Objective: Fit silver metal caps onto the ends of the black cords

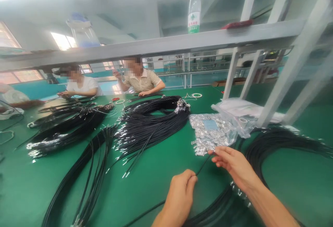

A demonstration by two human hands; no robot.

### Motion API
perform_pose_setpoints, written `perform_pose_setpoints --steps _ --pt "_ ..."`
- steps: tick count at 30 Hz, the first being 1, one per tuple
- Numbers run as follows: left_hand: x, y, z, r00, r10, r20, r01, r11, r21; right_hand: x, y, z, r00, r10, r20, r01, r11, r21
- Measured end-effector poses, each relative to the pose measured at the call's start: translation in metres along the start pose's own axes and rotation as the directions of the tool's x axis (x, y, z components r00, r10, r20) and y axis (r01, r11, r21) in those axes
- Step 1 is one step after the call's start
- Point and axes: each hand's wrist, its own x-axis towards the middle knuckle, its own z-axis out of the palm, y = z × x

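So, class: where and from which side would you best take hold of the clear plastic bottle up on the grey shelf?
Grip the clear plastic bottle around its labelled middle, coming from the side: it stands upright on the grey shelf, its straight walls exposed above the rail.

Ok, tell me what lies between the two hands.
In the head view, a short stretch of thin black cord runs from the left hand to the right hand, pinched by both; beneath it only bare green table.
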Motion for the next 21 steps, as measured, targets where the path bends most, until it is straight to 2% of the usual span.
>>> perform_pose_setpoints --steps 3,5,7,9,11,13,14,16,21 --pt "-0.001 0.002 -0.001 1.0 0.003 0.016 -0.003 1.0 -0.003 -0.003 0.003 0.007 0.998 0.053 0.02 -0.054 0.994 0.096" --pt "-0.001 0.003 -0.001 1.0 0.004 0.023 -0.004 1.0 0.002 -0.006 0.007 0.013 0.993 0.107 0.057 -0.112 0.99 0.09" --pt "-0.001 0.003 -0.001 1.0 0.009 0.019 -0.009 1.0 0.007 -0.009 0.01 0.017 0.978 0.16 0.132 -0.158 0.987 -0.02" --pt "0.0 0.002 -0.001 1.0 0.013 -0.004 -0.013 1.0 -0.006 -0.008 0.014 0.017 0.961 0.177 0.212 -0.14 0.973 -0.181" --pt "0.001 0.001 -0.001 0.999 0.004 -0.034 -0.005 0.999 -0.043 -0.003 0.016 0.008 0.981 0.068 0.18 0.007 0.922 -0.386" --pt "0.002 0.001 -0.001 0.998 -0.02 -0.053 0.016 0.996 -0.087 0.007 0.016 -0.006 0.988 -0.142 0.066 0.153 0.79 -0.594" --pt "0.003 0.001 -0.002 0.998 -0.032 -0.055 0.026 0.994 -0.104 0.013 0.017 -0.013 0.974 -0.226 0.015 0.177 0.717 -0.674" --pt "0.003 0.001 -0.002 0.997 -0.048 -0.053 0.041 0.992 -0.123 0.023 0.02 -0.025 0.949 -0.314 -0.029 0.177 0.606 -0.776" --pt "0.003 0.0 0.0 0.998 -0.051 -0.042 0.046 0.991 -0.126 0.036 0.034 -0.026 0.901 -0.427 0.078 0.258 0.382 -0.888"
